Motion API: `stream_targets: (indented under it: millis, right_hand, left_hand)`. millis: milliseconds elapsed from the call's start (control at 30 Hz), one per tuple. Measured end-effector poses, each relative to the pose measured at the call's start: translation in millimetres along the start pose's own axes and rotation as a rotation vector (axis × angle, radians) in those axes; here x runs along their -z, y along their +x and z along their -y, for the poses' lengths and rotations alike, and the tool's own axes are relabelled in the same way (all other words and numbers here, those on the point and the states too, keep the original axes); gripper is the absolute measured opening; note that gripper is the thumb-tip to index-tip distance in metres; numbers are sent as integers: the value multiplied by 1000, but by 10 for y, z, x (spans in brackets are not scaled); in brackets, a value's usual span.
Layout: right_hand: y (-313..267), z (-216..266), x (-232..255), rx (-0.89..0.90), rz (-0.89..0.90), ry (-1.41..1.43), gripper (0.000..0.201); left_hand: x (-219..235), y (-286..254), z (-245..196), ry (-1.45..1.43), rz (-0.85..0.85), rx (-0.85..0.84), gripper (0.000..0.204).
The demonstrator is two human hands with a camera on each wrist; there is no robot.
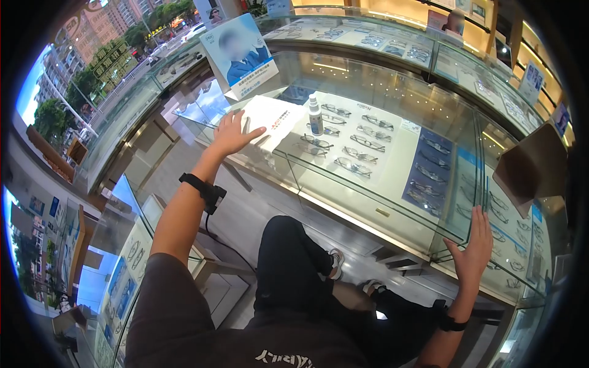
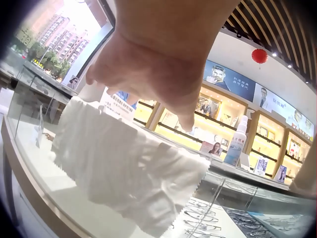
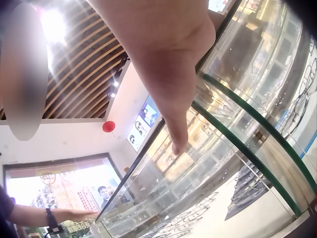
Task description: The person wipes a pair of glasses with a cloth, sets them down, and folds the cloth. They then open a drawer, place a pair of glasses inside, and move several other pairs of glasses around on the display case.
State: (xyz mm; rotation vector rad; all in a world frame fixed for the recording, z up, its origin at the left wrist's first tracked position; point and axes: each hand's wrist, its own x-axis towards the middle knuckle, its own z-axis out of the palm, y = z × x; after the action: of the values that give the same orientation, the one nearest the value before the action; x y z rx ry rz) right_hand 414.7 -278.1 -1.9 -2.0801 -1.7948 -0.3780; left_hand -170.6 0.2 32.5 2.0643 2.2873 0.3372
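My left hand point(image 1: 235, 134) lies with fingers spread at the left edge of a white cloth point(image 1: 276, 122) on the glass display case. In the left wrist view the cloth point(image 2: 129, 168) hangs in wrinkles below the hand point(image 2: 148, 74), its zigzag edge showing. Just right of the cloth stands a white spray bottle point(image 1: 315, 116), upright. My right hand point(image 1: 475, 248) rests with straight fingers and thumb apart at the glass edge on the right; the right wrist view shows this hand point(image 3: 173, 74) over the glass, holding nothing visible.
Rows of eyeglasses point(image 1: 368, 143) lie inside the case under the glass. A portrait sign point(image 1: 239, 58) stands behind the cloth. At the right is a dark brown panel point(image 1: 531, 165). Further glass cases curve behind and to the left. A stool or cabinet point(image 1: 224, 294) is beside my legs.
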Motion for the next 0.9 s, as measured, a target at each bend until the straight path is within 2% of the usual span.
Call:
stream_targets:
  millis: [67, 100, 133, 233, 333, 467, 633, 700, 833, 900]
  right_hand:
    - [-2, -15, -18, 3, -2, -5, 102]
    - [5, -17, -22, 10, -5, -5, 102]
    - [9, -15, -16, 14, -7, -7, 102]
    - [12, -9, -3, -13, 5, 15, 102]
    - [6, 3, 7, -27, 16, 9, 103]
    - [12, 1, 11, -23, 13, 14, 105]
    - [27, -1, 8, -33, 22, 9, 105]
    - [28, -5, 13, -23, 20, 19, 105]
    - [34, -2, 17, -19, 22, 8, 104]
    - [38, -4, 18, -20, 24, 8, 104]
  left_hand:
    - [184, 233, -23, -72, 9, -243, 108]
    - [225, 332, -47, -105, 29, -282, 104]
    - [251, 402, -71, -108, 26, -279, 104]
    - [286, 576, -153, -69, 193, -254, 108]
    - [287, 653, -199, 10, 253, -241, 113]
    - [137, 788, -80, -107, 407, -176, 121]
    - [31, 858, 5, -101, 318, -218, 122]
    - [86, 862, -32, -75, 216, -275, 121]
    - [87, 820, -105, -62, 215, -303, 122]
    - [5, 851, -108, -34, 314, -248, 122]
